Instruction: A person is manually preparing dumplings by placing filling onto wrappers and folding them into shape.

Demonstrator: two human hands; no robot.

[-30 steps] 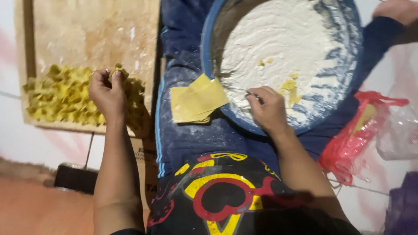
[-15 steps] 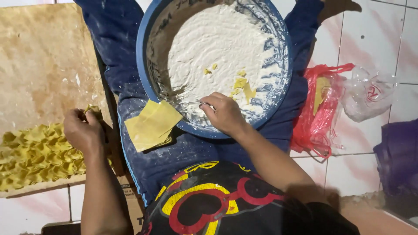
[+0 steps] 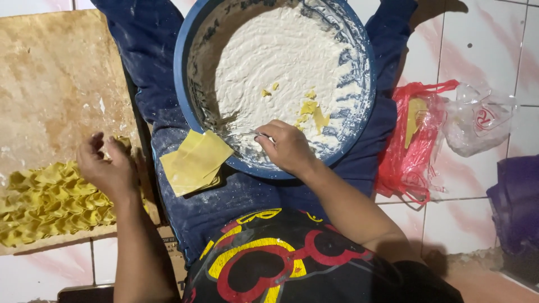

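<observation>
while the right hand (image 3: 289, 148) pinches a thin metal utensil (image 3: 241, 134) in the floury blue basin (image 3: 182, 73), the left hand (image 3: 106, 168) hovers loosely curled, apparently empty, over folded yellow dumplings (image 3: 50, 205) on the wooden board (image 3: 56, 84). the stacked yellow wrappers (image 3: 195, 163) on the lap look thin, limp and tearable, best lifted singly by a corner.

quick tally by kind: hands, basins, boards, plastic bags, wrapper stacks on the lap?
Hands: 2, left hand, right hand
Blue basin: 1
Wooden board: 1
Plastic bags: 2, red bag, clear bag
Yellow wrapper stack: 1
Total: 7
</observation>
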